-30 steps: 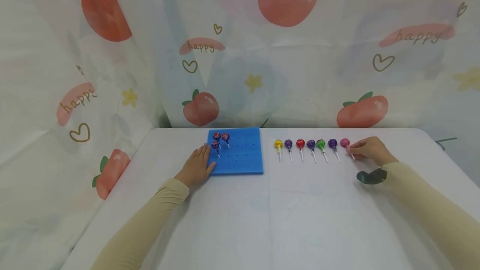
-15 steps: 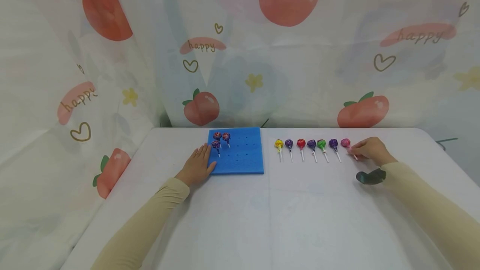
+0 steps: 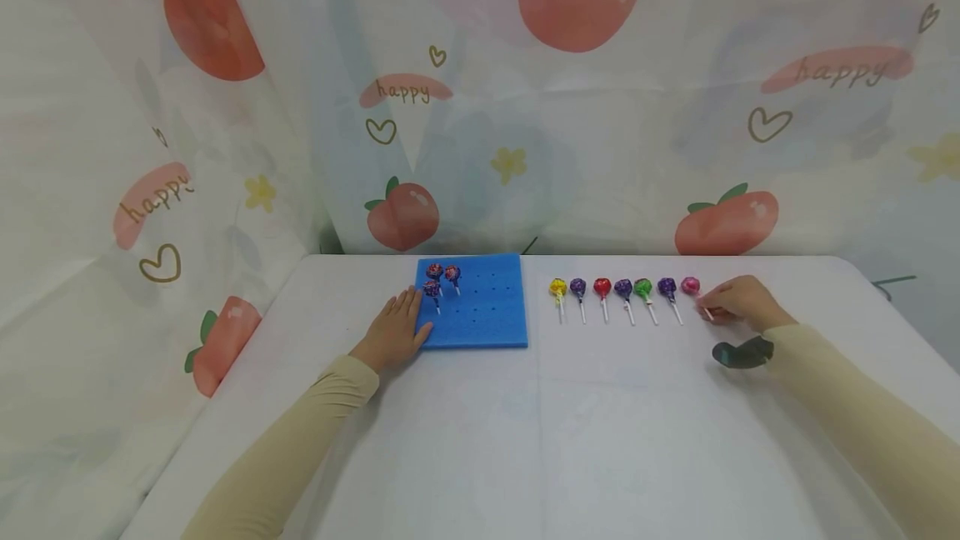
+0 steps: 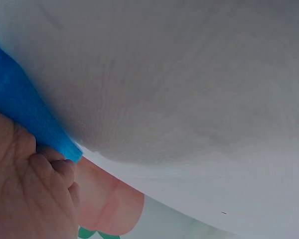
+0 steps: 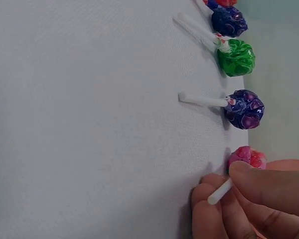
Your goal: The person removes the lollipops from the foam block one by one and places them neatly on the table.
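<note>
At the right end of a row of lollipops, my right hand pinches the stick of a pink lollipop between thumb and fingers. In the right wrist view the white stick end pokes out past the thumb, and the pink wrapped head is partly covered by it. My left hand rests at the left edge of a blue foam board, fingers extended along its side and thumb by the near corner. Three dark red-and-blue lollipops stand upright in the board's far left part.
Left of the pink lollipop lie purple, green, red and yellow ones, among others, sticks toward me. Small holes dot the board. A printed curtain hangs behind the white table.
My right fingers have slid slightly down the pink lollipop's stick, and its stick end now shows in front of the fingers. The left hand and board stay put.
</note>
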`<act>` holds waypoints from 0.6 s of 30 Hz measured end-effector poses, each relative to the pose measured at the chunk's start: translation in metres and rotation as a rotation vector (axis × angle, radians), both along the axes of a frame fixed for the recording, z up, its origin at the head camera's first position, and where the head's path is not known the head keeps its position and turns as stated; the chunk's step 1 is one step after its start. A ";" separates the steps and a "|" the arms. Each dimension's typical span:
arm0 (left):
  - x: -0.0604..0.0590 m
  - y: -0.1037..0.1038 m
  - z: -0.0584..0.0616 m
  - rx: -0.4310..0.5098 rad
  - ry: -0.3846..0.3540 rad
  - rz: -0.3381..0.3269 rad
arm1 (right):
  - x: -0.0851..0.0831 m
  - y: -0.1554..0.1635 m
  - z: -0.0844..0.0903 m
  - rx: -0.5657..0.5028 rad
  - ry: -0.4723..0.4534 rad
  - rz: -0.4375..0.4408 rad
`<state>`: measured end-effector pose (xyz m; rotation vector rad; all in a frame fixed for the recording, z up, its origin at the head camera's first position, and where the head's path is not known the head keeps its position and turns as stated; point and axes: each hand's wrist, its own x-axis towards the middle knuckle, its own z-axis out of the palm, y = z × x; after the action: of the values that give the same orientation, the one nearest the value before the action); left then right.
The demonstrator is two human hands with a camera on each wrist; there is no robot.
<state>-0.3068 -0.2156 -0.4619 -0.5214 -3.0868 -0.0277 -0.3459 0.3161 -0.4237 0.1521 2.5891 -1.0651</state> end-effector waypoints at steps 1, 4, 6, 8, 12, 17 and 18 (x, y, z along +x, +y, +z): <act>0.000 0.000 0.000 -0.002 -0.001 0.000 | 0.000 -0.001 0.001 0.015 -0.006 0.001; 0.001 0.000 0.001 0.000 -0.008 -0.001 | 0.001 -0.005 0.004 0.042 -0.005 0.026; 0.001 0.000 0.001 -0.003 -0.012 -0.001 | 0.000 -0.007 0.006 0.054 -0.007 0.039; 0.001 0.000 0.002 -0.008 -0.017 0.001 | 0.000 -0.008 0.006 0.072 -0.015 0.039; 0.000 0.000 0.001 -0.010 -0.016 0.004 | 0.000 -0.009 0.007 0.101 -0.019 0.029; 0.000 0.000 0.000 -0.010 -0.021 0.006 | 0.001 -0.010 0.008 0.122 0.026 0.039; 0.000 0.000 0.001 -0.011 -0.022 0.007 | 0.001 -0.010 0.008 0.123 0.034 0.041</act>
<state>-0.3071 -0.2154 -0.4614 -0.5145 -3.1120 -0.0160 -0.3449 0.3062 -0.4161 0.1104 2.6772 -0.9023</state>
